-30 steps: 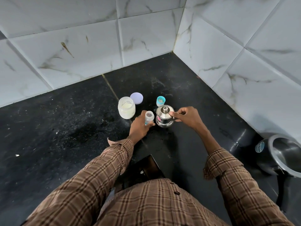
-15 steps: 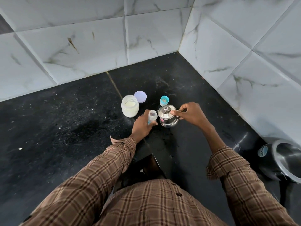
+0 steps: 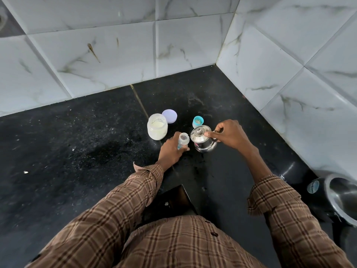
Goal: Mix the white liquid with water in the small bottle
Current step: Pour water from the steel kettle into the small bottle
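Observation:
A small clear bottle (image 3: 183, 141) stands open on the black counter (image 3: 77, 151), held upright by my left hand (image 3: 171, 150). Right beside it is a small steel kettle (image 3: 202, 142) with a knobbed lid, tilted toward the bottle's mouth. My right hand (image 3: 229, 135) grips the kettle's handle, thumb on the lid. Whether water runs from the spout I cannot tell. Behind the bottle stands an open glass jar (image 3: 157, 129) with white liquid in it.
The jar's lilac lid (image 3: 169, 116) lies behind it. A teal bottle cap (image 3: 198, 121) sits behind the kettle. White marble-look tiled walls (image 3: 289, 64) close the corner at back and right. A steel pressure cooker (image 3: 336, 198) stands at the right edge.
The kettle has tipped over toward the small bottle, with my right hand shifted along with it. My left hand keeps its hold on the bottle.

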